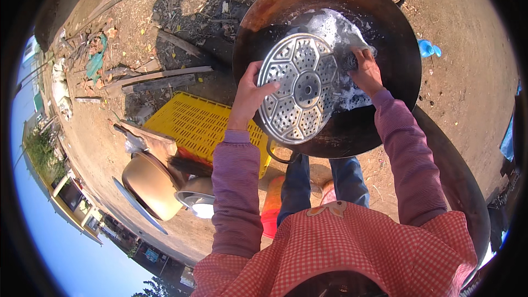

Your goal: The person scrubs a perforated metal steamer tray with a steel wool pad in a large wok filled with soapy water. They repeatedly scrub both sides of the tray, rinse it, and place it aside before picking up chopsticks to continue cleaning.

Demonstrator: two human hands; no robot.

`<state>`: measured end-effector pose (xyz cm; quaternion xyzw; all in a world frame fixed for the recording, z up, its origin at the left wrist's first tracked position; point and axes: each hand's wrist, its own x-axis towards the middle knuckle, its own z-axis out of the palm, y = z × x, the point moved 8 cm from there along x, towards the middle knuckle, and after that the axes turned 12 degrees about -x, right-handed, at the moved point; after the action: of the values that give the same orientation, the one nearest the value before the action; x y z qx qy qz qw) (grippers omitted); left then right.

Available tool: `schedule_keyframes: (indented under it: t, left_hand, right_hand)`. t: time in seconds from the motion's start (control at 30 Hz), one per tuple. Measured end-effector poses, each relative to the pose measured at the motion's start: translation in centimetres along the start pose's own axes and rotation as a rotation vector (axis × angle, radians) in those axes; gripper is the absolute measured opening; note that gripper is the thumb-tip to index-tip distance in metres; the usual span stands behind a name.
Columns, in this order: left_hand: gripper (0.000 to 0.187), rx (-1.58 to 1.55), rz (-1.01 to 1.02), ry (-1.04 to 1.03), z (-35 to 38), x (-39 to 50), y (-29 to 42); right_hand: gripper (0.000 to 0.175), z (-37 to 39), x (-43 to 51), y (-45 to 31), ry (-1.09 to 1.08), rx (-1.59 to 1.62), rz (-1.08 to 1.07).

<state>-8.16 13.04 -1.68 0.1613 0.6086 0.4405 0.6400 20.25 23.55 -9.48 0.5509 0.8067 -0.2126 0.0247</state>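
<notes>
A round perforated metal steamer rack (308,88) is tilted over a large dark wok (268,16) with a loop handle on either side. My left hand (252,90) grips the rack's left rim, the thumb lying on its upper face. At the rack's right side my right hand (366,70) holds a steel wool scourer (350,62), partly hidden by the fingers. Foamy suds (330,24) and water lie in the wok's bowl, behind and beneath the rack.
To the left lie a yellow plastic crate (185,119), a tan basin (152,185) and a metal bowl (196,192). Wooden planks (159,76) are strewn on the dirt ground. A blue bottle (427,48) is beyond the wok's right edge. A red bucket (270,218) stands by my legs.
</notes>
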Motion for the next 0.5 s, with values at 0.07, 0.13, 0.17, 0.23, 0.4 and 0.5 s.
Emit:
schedule_keyframes:
  t: [0.07, 0.13, 0.17, 0.23, 0.4, 0.5]
  left_hand:
    - [0.042, 0.040, -0.022, -0.055, 0.7, 0.4, 0.1]
    - [0.042, 0.011, 0.035, -0.064, 1.6, 0.4, 0.3]
    - [0.042, 0.005, 0.042, -0.066, 2.0, 0.4, 0.2]
    - [0.047, -0.020, 0.069, -0.074, 2.6, -0.1, 0.0]
    - [0.050, 0.000, 0.130, -0.112, 3.6, -0.7, 0.3]
    - [0.046, 0.089, 0.199, -0.087, 3.9, -0.7, 0.7]
  right_hand:
    - [0.070, -0.5, 1.7, 1.0, -0.068, 0.483, 0.260]
    - [0.062, -2.2, 3.4, -2.1, -0.050, 0.514, 0.086]
    - [0.061, -3.2, 3.9, -4.3, -0.009, 0.474, -0.059]
    - [0.061, -4.3, 4.7, -6.5, 0.029, 0.650, -0.046]
    - [0.059, -7.3, 4.2, -13.0, 0.065, 0.428, -0.192]
    - [0.053, -9.4, 2.4, -16.5, 0.148, 0.445, -0.226]
